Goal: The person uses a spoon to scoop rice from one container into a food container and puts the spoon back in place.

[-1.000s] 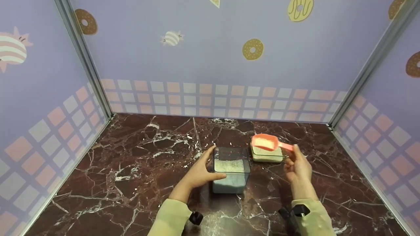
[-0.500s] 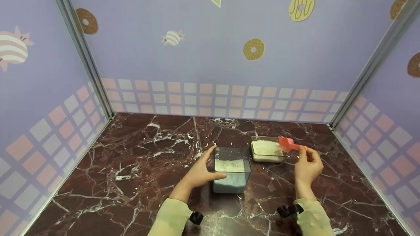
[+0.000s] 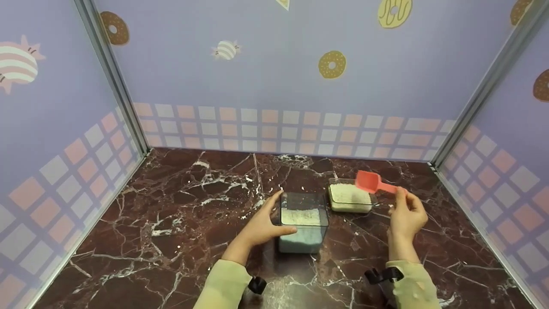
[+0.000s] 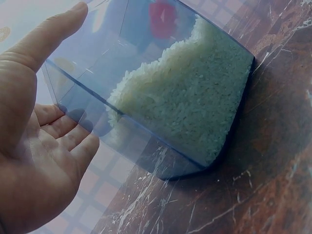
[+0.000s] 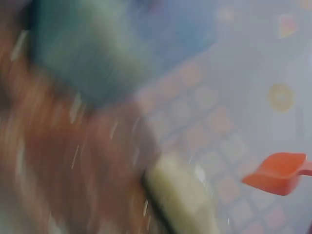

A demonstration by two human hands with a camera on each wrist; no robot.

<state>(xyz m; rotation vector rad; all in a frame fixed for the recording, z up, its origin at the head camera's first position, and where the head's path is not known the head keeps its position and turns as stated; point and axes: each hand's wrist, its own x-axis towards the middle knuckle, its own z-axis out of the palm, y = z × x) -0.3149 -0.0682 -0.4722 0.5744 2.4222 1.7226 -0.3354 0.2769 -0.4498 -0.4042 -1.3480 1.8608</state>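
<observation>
A tall clear bluish container (image 3: 302, 238), partly filled with rice (image 4: 185, 87), stands on the marble tabletop. My left hand (image 3: 261, 225) grips its left side, thumb along the front near the rim and fingers at the far side. My right hand (image 3: 405, 216) pinches the handle end of a coral-red scoop (image 3: 367, 182), raised over the right part of a low glass container (image 3: 351, 209) full of rice. The scoop's bowl looks bare inside. In the right wrist view the scoop (image 5: 278, 174) shows at the right edge; the rest there is blurred.
Dark red marble tabletop (image 3: 206, 253) with white veins spreads all around. Stray rice grains dot it behind and left of the tall container. Printed panels (image 3: 266, 77) wall off the back and both sides, joined by metal corner posts (image 3: 113, 81).
The scoop, filled with rice a second ago, was tipped over the low container and is now turned back level. My right hand has shifted right. The left hand and tall container stay put.
</observation>
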